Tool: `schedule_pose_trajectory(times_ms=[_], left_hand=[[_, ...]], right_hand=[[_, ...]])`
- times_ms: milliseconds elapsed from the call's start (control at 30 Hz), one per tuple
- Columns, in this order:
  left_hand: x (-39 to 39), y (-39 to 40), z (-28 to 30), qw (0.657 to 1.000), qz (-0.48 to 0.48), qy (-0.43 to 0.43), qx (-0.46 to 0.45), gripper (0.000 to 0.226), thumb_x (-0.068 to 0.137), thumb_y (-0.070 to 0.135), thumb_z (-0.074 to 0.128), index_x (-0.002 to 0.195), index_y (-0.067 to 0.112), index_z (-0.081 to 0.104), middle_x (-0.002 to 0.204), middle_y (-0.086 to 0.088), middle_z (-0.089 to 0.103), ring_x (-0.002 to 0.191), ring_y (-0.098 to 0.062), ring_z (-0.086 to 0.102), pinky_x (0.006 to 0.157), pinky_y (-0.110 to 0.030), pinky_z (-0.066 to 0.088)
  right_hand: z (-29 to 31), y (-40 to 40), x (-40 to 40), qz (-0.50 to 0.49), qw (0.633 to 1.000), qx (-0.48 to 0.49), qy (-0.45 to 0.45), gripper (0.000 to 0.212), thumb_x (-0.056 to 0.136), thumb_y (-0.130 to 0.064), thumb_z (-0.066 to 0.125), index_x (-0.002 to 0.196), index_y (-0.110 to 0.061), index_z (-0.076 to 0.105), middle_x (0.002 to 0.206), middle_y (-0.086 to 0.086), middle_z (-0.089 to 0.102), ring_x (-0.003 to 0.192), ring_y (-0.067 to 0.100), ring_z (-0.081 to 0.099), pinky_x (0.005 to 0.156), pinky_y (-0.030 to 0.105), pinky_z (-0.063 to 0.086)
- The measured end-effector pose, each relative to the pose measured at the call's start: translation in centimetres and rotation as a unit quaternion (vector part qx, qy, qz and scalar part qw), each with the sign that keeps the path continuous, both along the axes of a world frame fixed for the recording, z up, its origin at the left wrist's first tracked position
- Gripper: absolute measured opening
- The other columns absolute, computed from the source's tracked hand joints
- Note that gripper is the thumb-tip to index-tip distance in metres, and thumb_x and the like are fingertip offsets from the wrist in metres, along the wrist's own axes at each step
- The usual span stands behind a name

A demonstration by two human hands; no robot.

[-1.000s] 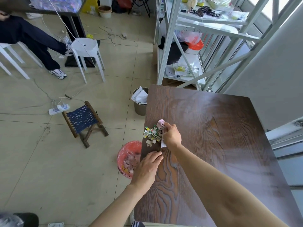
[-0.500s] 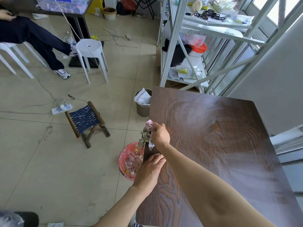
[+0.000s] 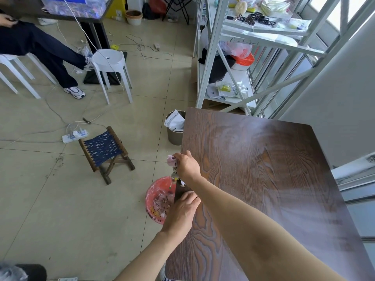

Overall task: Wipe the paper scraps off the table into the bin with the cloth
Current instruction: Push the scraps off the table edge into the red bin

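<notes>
Right hand (image 3: 187, 166): positioned at the tabletop's (image 3: 263, 179) left edge, about 9 o'clock from the tabletop centre. The grip is clenched around the cloth (image 3: 172, 161), a pink bundle that protrudes past the edge at the hand's 9 o'clock; most of the cloth is hidden inside the fist.

Paper scraps (image 3: 176, 176): a few small pieces are visible below the right hand, at its 6 o'clock, along the tabletop edge and over the bin. They are too small and blurred to count, and whether they touch the edge or are in the air cannot be determined.

Bin (image 3: 156, 199): a round container lined with a red-pink bag, standing on the floor just beside the tabletop edge, at 7 o'clock from the right hand. Scraps appear to lie inside it. Its right portion is hidden behind the tabletop and the left hand.

Left hand (image 3: 180, 211): rests on the tabletop edge at 6 o'clock from the right hand, fingers curled over the edge. It grasps no separate object; the fingertips are partly hidden under the right forearm, so the grip on the edge is probably light
</notes>
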State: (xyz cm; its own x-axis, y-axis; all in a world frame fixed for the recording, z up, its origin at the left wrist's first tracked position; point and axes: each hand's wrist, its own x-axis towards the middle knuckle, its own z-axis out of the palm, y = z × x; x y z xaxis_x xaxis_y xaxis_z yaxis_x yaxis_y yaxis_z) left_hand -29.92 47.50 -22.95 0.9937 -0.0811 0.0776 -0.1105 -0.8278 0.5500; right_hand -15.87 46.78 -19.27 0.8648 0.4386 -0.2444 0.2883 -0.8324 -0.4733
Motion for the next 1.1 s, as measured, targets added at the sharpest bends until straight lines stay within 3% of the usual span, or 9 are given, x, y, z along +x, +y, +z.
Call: schedule_pose_trajectory(times_ms=[300,467,633,733,867,1000,1100], left_hand=[[0.1,-0.1,-0.1,1.0,-0.002,-0.006,-0.004,0.057,0.085,-0.006,0.047,0.136,0.02,0.043,0.137,0.008,0.046,0.132,-0.009,0.034,0.111,-0.018,0.025],[0.0,0.1,-0.3,1.0,-0.004,0.012,0.0,0.056,0.086,-0.007,0.049,0.135,0.02,0.044,0.142,0.008,0.043,0.135,-0.007,0.033,0.111,-0.024,0.035],[-0.3,0.1,0.3,1.0,-0.008,0.022,0.008,0.054,0.086,-0.007,0.051,0.135,0.016,0.045,0.146,0.004,0.041,0.136,-0.012,0.035,0.112,-0.027,0.035],[-1.1,0.5,0.5,0.999,-0.025,0.016,0.022,0.056,0.082,-0.006,0.056,0.132,0.017,0.048,0.142,0.005,0.044,0.134,-0.011,0.036,0.106,-0.027,0.043],[-2.2,1.2,0.7,0.998,-0.049,0.011,0.035,0.057,0.074,-0.003,0.067,0.125,0.02,0.054,0.133,0.008,0.051,0.123,-0.005,0.037,0.099,-0.022,0.047],[-2.9,1.6,1.0,0.999,-0.043,0.011,0.008,0.06,0.081,-0.006,0.057,0.131,0.024,0.046,0.136,0.01,0.047,0.122,-0.007,0.043,0.095,-0.024,0.048],[-3.0,1.6,0.9,0.999,-0.04,0.011,-0.025,0.064,0.084,-0.008,0.049,0.138,0.024,0.038,0.145,0.007,0.04,0.131,-0.01,0.038,0.103,-0.028,0.042]], right_hand=[[0.4,1.2,0.9,-0.005,1.0,0.025,0.018,0.042,0.087,0.001,0.042,0.12,-0.017,0.059,0.112,0.016,0.051,0.09,0.039,0.061,0.069,0.035,0.046],[1.3,0.3,1.2,-0.031,0.999,0.043,0.0,0.037,0.085,-0.001,0.043,0.114,-0.016,0.061,0.107,0.015,0.052,0.086,0.038,0.061,0.066,0.033,0.045],[2.0,-3.7,0.4,-0.095,0.995,0.038,-0.006,0.026,0.087,-0.006,0.038,0.1,-0.008,0.06,0.1,0.016,0.052,0.085,0.038,0.058,0.061,0.033,0.037],[1.2,-5.9,-1.4,-0.126,0.991,0.036,0.009,0.025,0.089,-0.009,0.038,0.098,-0.006,0.061,0.09,0.009,0.048,0.09,0.035,0.057,0.062,0.033,0.039],[0.1,-5.7,-3.9,-0.179,0.982,0.056,0.023,0.029,0.089,-0.008,0.039,0.108,-0.015,0.06,0.099,0.012,0.053,0.078,0.034,0.057,0.06,0.031,0.037],[0.0,-3.4,-4.7,-0.201,0.975,0.087,0.044,0.032,0.09,-0.007,0.039,0.113,-0.016,0.059,0.107,0.013,0.054,0.085,0.035,0.06,0.063,0.029,0.036],[0.1,-1.8,-5.0,-0.199,0.973,0.102,0.056,0.035,0.089,-0.003,0.037,0.114,-0.014,0.06,0.109,0.014,0.053,0.08,0.032,0.056,0.064,0.027,0.037]])
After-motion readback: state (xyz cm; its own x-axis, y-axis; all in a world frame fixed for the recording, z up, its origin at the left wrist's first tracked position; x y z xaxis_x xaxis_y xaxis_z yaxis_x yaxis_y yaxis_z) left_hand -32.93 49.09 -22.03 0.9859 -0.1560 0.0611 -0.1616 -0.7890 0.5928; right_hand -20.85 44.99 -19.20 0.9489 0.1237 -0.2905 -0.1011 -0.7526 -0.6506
